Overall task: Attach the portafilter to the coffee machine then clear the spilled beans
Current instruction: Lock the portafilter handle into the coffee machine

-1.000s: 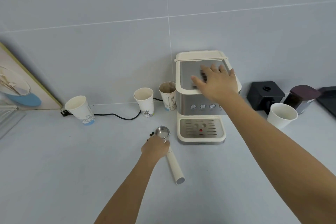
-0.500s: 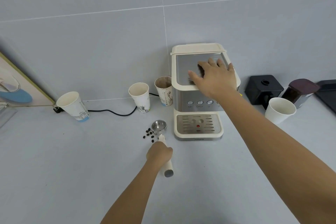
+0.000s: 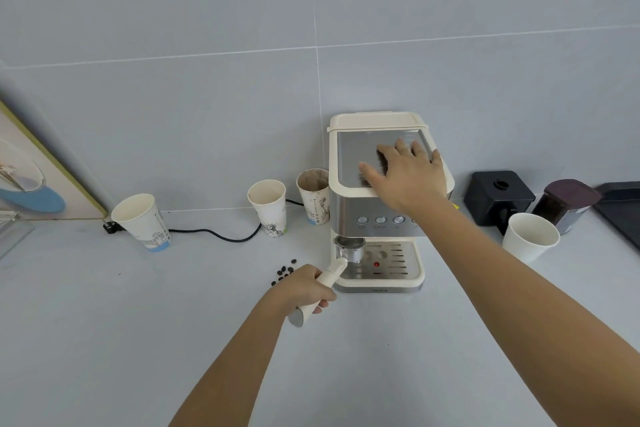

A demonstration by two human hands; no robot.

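A cream and steel coffee machine (image 3: 349, 156) stands against the wall. My right hand (image 3: 407, 173) lies flat on its top plate, fingers spread. My left hand (image 3: 304, 289) grips the cream handle of the portafilter (image 3: 349, 248). Its metal basket is lifted off the counter and sits at the left front of the machine, just under the button panel and above the drip tray (image 3: 388, 263). Several dark spilled beans (image 3: 284, 272) lie on the counter just left of my left hand.
Three paper cups (image 3: 143, 218) (image 3: 268, 206) (image 3: 313, 194) stand along the wall left of the machine, with a black cable (image 3: 214, 234) running behind them. A white cup (image 3: 530, 236), a black grinder (image 3: 497, 196) and a dark jar (image 3: 566, 203) stand to the right.
My left hand has lifted the portafilter from the counter and carried it right, up to the machine's left front. The beans now lie uncovered. My right hand stays on the machine's top.
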